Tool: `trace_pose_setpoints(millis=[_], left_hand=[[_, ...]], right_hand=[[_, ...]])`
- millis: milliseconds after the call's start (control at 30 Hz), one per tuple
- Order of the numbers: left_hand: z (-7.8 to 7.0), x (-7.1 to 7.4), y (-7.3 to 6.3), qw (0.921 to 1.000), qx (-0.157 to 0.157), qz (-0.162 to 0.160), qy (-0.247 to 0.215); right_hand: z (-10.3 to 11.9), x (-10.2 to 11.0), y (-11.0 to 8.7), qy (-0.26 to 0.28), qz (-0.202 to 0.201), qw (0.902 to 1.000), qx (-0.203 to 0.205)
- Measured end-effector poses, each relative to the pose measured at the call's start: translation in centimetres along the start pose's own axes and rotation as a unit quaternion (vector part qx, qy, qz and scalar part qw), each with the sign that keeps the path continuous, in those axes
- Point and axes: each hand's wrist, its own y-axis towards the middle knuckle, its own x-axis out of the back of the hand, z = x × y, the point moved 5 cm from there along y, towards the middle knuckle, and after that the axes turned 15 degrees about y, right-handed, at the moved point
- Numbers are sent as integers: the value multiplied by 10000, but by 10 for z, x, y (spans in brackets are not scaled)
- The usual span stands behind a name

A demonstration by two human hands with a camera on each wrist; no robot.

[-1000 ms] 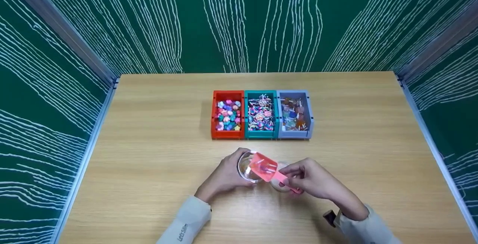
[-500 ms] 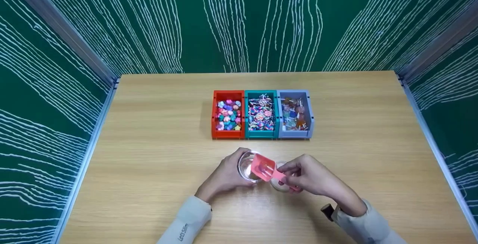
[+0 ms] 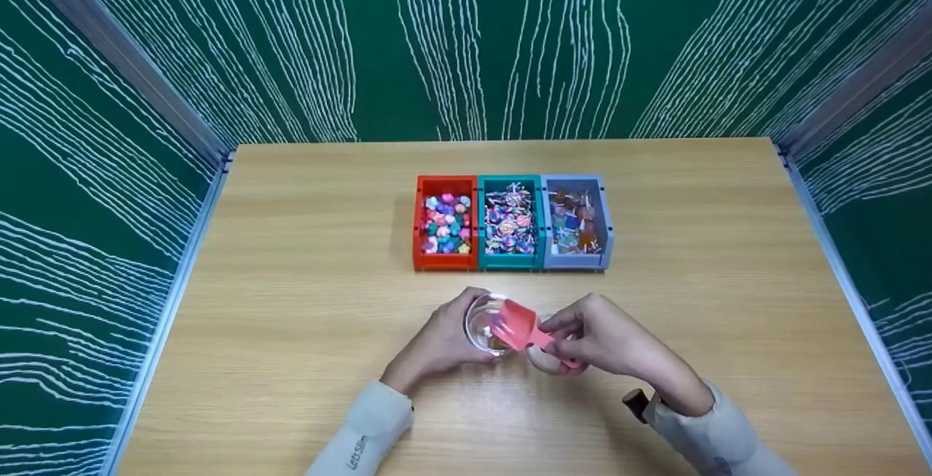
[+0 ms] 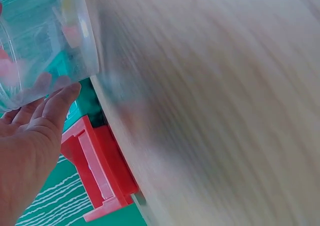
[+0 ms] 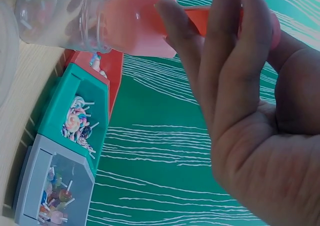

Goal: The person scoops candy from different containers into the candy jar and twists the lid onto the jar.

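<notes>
The pink scoop (image 3: 515, 325), its bowl at the mouth of the clear jar (image 3: 478, 324) on the near side of the teal bin (image 3: 510, 262), looked light, stiff and smooth, best taken by its slim handle; the jar seemed rigid, perhaps slippery, and suited to a hold round its wall. The right hand's (image 3: 601, 336) fingers pinched that handle nearly closed, while the left hand's (image 3: 445, 332) spread about as wide as the jar, curved round its side.
</notes>
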Motion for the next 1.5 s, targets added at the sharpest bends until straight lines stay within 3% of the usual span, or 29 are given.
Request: trace_pose_setpoints(millis=[367,700,967,1100,1300,1400,1500], left_hand=[[-2,0,2,9999,-126,-15,-41],[-6,1,1,9995,-294,110,42],[-3,2,-6,9976,33,665,187],[5,9,-10,9976,111,680,-85],[18,31,-12,9950,-138,269,-952],[26,44,-11,9917,-193,-242,-1250],[31,58,-9,9857,-15,-899,-1423]], right_hand=[[-4,9,-7,28,-161,9996,228],[-28,30,-22,1212,-368,9919,-31],[-46,44,-31,1931,-692,9785,-202],[-53,49,-35,2139,-1001,9714,-232],[-63,57,-36,2228,-1573,9615,-352],[-67,61,-37,2235,-1823,9568,-360],[-72,65,-37,2304,-2039,9506,-417]])
